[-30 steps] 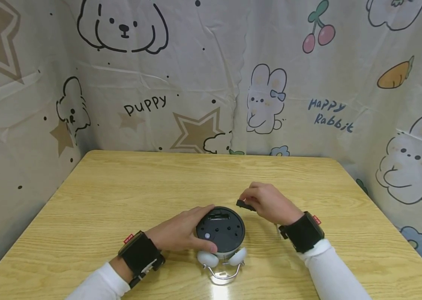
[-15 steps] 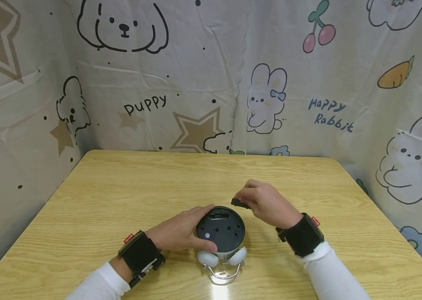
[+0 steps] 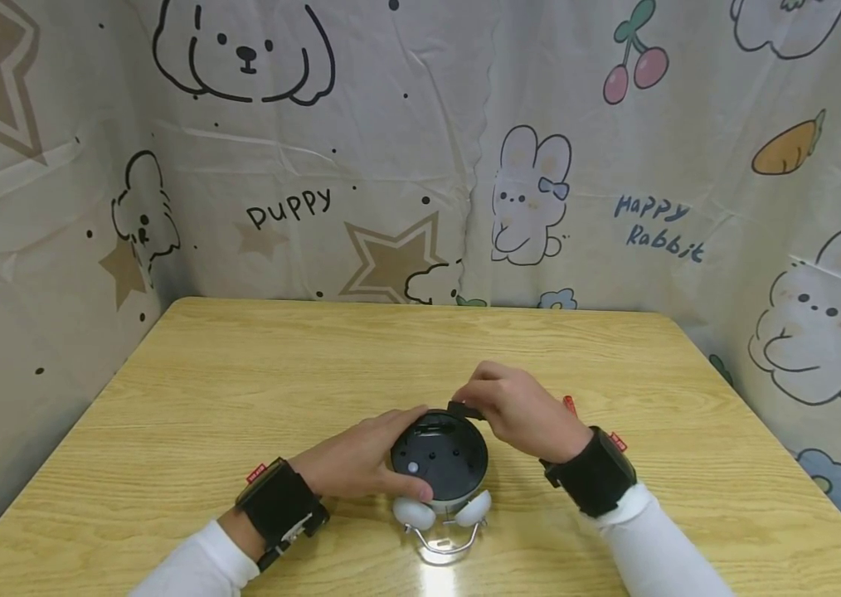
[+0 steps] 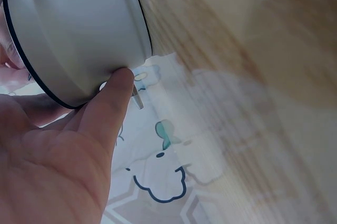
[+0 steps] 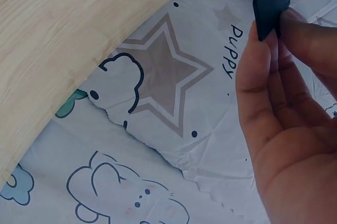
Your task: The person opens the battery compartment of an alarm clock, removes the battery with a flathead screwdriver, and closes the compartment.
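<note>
A twin-bell alarm clock (image 3: pixel 443 468) lies face down on the table, its black back upward and its white bells and wire handle toward me. My left hand (image 3: pixel 364 456) grips its left side, the thumb low on the back and the fingers round the far rim. In the left wrist view a finger bends against the pale side wall of the clock (image 4: pixel 79 29). At the top of the back is an open battery slot (image 3: pixel 435 429). My right hand (image 3: pixel 521 410) pinches a small black battery cover (image 5: pixel 271 8) close by the clock's upper right rim.
A small red object (image 3: pixel 569 405) lies on the table just beyond the right wrist, partly hidden by it. The wooden table (image 3: pixel 301 348) ends at a patterned cloth (image 3: pixel 391 149) hanging behind and at both sides.
My right hand has moved left with the battery cover, up to the clock's rim. The red object has come into view behind the wrist. The left hand and clock have stayed put.
</note>
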The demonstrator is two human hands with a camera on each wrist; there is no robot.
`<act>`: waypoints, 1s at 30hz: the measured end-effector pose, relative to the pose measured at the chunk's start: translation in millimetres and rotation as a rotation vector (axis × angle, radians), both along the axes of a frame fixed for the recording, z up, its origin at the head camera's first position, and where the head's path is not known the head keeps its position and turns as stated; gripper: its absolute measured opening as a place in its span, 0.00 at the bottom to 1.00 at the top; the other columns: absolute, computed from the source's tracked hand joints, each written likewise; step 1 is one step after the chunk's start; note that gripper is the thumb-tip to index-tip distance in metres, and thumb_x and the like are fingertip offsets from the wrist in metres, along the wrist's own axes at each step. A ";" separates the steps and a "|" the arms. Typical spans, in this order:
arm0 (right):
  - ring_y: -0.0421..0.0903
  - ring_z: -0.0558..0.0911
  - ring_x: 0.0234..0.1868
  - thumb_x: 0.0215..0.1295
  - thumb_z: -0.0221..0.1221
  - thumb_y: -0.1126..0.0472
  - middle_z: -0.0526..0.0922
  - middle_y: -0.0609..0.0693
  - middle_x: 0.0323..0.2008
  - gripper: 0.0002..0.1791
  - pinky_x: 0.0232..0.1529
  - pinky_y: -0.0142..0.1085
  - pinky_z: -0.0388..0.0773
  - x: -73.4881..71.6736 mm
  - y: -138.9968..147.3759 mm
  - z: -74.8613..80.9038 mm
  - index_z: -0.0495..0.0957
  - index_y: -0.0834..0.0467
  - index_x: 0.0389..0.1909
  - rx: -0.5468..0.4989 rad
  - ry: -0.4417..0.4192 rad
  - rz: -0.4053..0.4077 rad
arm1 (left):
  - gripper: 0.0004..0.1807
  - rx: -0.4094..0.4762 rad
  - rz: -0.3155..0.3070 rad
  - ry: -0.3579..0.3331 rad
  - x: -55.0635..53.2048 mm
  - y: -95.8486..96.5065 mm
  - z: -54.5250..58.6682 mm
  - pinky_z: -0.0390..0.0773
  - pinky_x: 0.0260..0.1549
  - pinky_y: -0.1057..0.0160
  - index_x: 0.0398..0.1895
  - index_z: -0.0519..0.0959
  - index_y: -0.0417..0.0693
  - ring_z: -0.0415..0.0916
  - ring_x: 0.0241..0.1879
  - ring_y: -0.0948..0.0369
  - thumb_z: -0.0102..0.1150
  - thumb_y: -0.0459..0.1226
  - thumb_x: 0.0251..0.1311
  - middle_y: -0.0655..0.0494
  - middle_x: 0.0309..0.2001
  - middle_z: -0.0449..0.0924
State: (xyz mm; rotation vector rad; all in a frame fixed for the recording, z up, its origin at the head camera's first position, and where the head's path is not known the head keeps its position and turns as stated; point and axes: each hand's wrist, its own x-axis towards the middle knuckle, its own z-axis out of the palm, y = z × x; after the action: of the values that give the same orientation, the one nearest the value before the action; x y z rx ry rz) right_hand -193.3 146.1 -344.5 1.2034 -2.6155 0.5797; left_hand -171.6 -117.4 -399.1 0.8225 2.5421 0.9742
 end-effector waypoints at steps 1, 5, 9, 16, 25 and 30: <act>0.38 0.82 0.38 0.68 0.65 0.70 0.84 0.47 0.38 0.10 0.39 0.26 0.83 0.0 -0.8 -0.5 0.89 0.56 0.45 -0.002 0.003 0.007 | 0.61 0.001 -0.001 0.001 -0.2 -0.1 0.0 0.74 0.67 0.48 0.83 0.54 0.50 0.71 0.69 0.57 0.71 0.67 0.52 0.50 0.75 0.69; 0.39 0.83 0.38 0.67 0.65 0.72 0.83 0.46 0.37 0.11 0.39 0.27 0.84 0.3 -5.0 -2.7 0.89 0.56 0.44 0.000 0.011 0.025 | 0.61 0.005 -0.008 0.011 -0.8 -0.3 -0.4 0.75 0.66 0.48 0.83 0.55 0.49 0.72 0.68 0.57 0.71 0.66 0.53 0.50 0.74 0.69; 0.40 0.84 0.40 0.67 0.65 0.72 0.83 0.47 0.38 0.11 0.41 0.28 0.85 1.0 -9.6 -6.4 0.89 0.57 0.44 0.010 0.020 0.039 | 0.60 0.014 -0.012 0.000 -0.7 -0.5 -0.1 0.75 0.65 0.49 0.83 0.54 0.50 0.72 0.68 0.58 0.71 0.65 0.54 0.50 0.74 0.69; 0.41 0.85 0.41 0.69 0.62 0.73 0.84 0.49 0.39 0.12 0.41 0.29 0.85 -0.1 -13.8 -13.4 0.89 0.57 0.44 0.026 0.029 0.059 | 0.59 0.026 -0.018 -0.016 -0.1 -0.4 0.5 0.76 0.63 0.52 0.83 0.55 0.52 0.73 0.63 0.60 0.71 0.65 0.54 0.53 0.72 0.71; 0.41 0.85 0.42 0.68 0.64 0.72 0.84 0.48 0.39 0.11 0.44 0.30 0.86 0.5 -17.1 -13.1 0.89 0.57 0.45 0.036 0.025 0.063 | 0.59 0.032 -0.030 -0.029 0.1 -1.4 1.6 0.74 0.66 0.50 0.84 0.53 0.53 0.71 0.68 0.59 0.70 0.64 0.56 0.53 0.75 0.67; 0.40 0.85 0.41 0.67 0.65 0.72 0.83 0.48 0.39 0.11 0.45 0.30 0.86 -0.4 -18.7 -15.4 0.89 0.57 0.46 0.039 0.028 0.072 | 0.59 0.036 -0.037 -0.025 -1.1 -1.4 0.4 0.74 0.66 0.51 0.84 0.53 0.53 0.71 0.67 0.60 0.70 0.64 0.56 0.53 0.75 0.68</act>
State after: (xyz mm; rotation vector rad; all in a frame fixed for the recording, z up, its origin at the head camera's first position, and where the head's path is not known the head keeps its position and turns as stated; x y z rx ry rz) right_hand -193.6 127.4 -359.9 1.3123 -2.5811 0.5236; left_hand -172.7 -118.8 -398.7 0.8586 2.4859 1.0152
